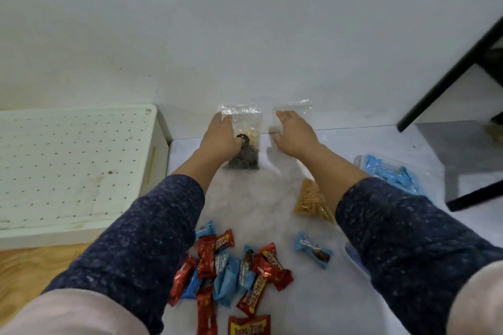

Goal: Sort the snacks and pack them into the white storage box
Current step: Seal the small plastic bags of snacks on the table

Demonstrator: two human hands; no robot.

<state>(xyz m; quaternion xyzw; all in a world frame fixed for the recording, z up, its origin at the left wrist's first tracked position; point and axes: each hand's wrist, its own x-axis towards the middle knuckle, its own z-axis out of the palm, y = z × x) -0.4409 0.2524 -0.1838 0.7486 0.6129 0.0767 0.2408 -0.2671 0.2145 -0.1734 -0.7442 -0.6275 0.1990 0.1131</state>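
Nearest the camera, a loose pile of small red foil-wrapped snack bars (208, 255) and light blue wrapped snack packets (227, 277) lies on the pale marbled floor (250, 193), some overlapping. A wider red and yellow printed pouch (249, 324) sits at the bottom edge. A single light blue packet with a chocolate picture (313, 250) lies apart to the right of the pile. Beyond it, a clear bag of orange stick-shaped snacks (313, 200) rests on the floor, partly hidden by the right forearm in its dark blue speckled sleeve (402, 226). Further right, a clear plastic tray of light blue wrapped pieces (392, 174) sits beside a black metal furniture leg (451, 73).

To the left stands the white storage box with a perforated lid (73, 160), closed, on a wooden floor strip (24, 275); no snacks can be seen in it.

Farthest away, against the white wall (245, 22), both arms reach forward. The left hand (221, 134) holds the side of a clear plastic bag of dark and pale round biscuits (246, 141), its fingers curled onto the bag's edge. The right hand (295, 129) lies with fingers extended on a second clear plastic bag (295, 107) that stands by the wall; whether it pinches the film I cannot tell.
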